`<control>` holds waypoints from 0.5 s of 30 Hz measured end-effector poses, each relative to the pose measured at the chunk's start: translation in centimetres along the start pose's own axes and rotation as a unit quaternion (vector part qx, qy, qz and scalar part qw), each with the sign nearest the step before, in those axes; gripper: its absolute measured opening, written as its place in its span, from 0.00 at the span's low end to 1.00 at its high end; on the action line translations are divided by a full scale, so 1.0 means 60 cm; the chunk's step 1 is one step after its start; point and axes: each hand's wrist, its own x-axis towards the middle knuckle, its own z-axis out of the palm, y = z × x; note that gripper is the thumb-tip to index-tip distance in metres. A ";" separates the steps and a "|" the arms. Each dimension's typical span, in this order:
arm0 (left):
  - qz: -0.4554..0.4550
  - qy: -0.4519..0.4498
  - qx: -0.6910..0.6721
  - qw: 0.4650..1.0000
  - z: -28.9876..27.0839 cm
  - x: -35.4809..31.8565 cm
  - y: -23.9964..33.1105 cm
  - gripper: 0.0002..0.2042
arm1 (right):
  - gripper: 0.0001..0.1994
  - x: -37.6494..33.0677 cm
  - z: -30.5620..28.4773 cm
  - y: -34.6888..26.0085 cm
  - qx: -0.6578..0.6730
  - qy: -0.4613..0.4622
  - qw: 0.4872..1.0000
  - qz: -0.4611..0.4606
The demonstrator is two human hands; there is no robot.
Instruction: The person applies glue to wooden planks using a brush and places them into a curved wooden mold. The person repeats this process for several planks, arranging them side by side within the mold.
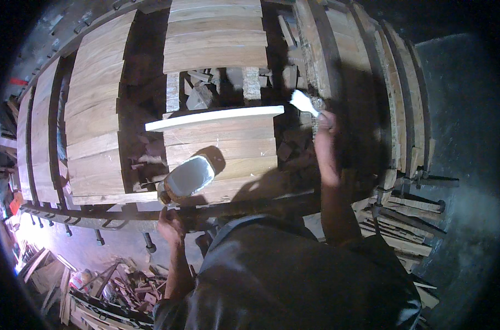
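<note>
My right hand [327, 122] is closed round the handle of a brush [304, 103], held above the rack right of the middle panel. White coats its bristles, which point up and left. A narrow board [214, 117], its upper face covered in white, lies across the middle column of bare wooden boards [222, 148]. Near the rack's front edge, a cut-open plastic container [190, 177] with white liquid in it tilts over the nearest boards. My left hand [171, 225] has its fingers curled at the container's narrow near end, partly hidden from view.
More columns of boards [96, 110] lie to the left, and long planks [365, 82] stand to the right. A metal rail with clamp bolts [123, 220] runs along the front. Wood offcuts [200, 96] show through gaps; scraps [134, 286] are heaped at lower left.
</note>
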 end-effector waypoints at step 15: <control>-0.234 -0.022 -0.434 0.870 -0.007 -0.012 0.144 0.14 | 0.08 -0.019 -0.003 -0.067 -0.138 -0.021 0.988 -0.072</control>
